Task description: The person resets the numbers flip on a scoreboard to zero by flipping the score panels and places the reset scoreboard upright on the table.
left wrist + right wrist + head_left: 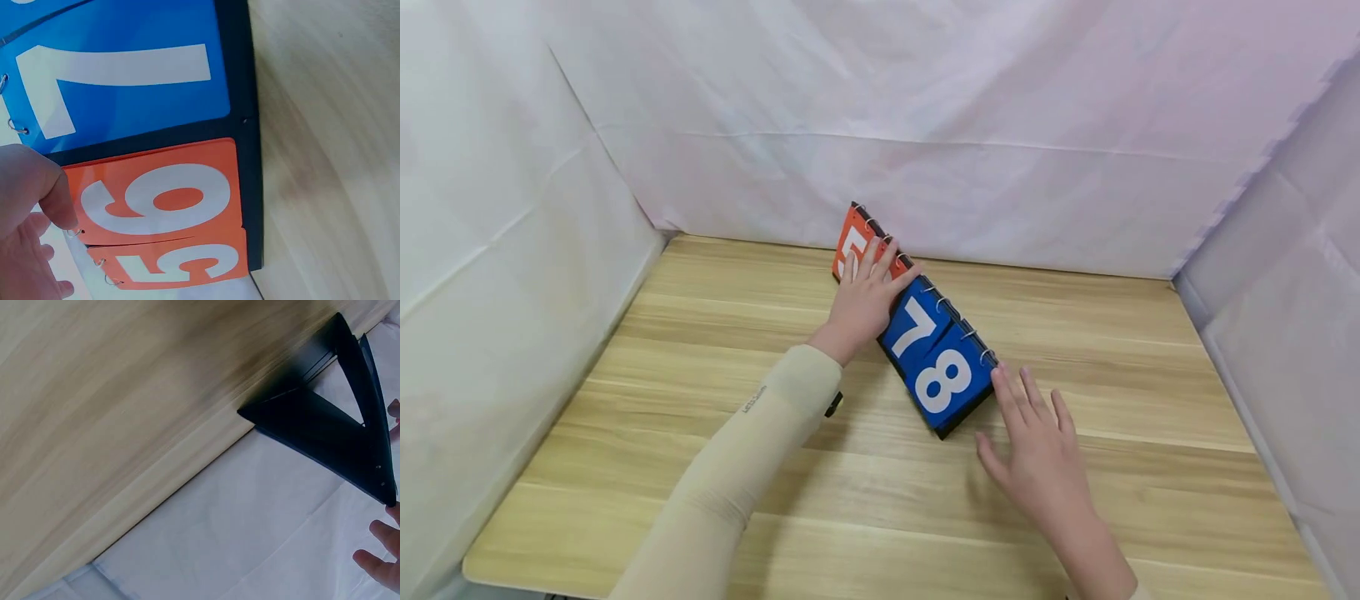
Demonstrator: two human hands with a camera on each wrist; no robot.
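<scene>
- Standing skewed on the wooden table (677, 400), the flip scoreboard (910, 325) had its red cards (169, 199) at the far left end, near the white cloth (925, 125).
- Left hand (865, 304): laid over those red cards, fingers spread toward the ringed spine (973, 337), thumb side next to the blue half. Likely there to steady the board; I could not tell how firmly it bore down.
- Blue cards (943, 375): showed 7 and 8, slanted toward me, presumably for easy reading. Rings held their top edges, I'd judge so they could flip.
- Black frame (312, 428): tent-shaped seen end-on, which I reckoned let it stand.
- Right hand (1041, 454): fingers apart, nearly straight, a fingertip at the spine's near corner, clamped on nothing. Seemed a light guide for that end.
</scene>
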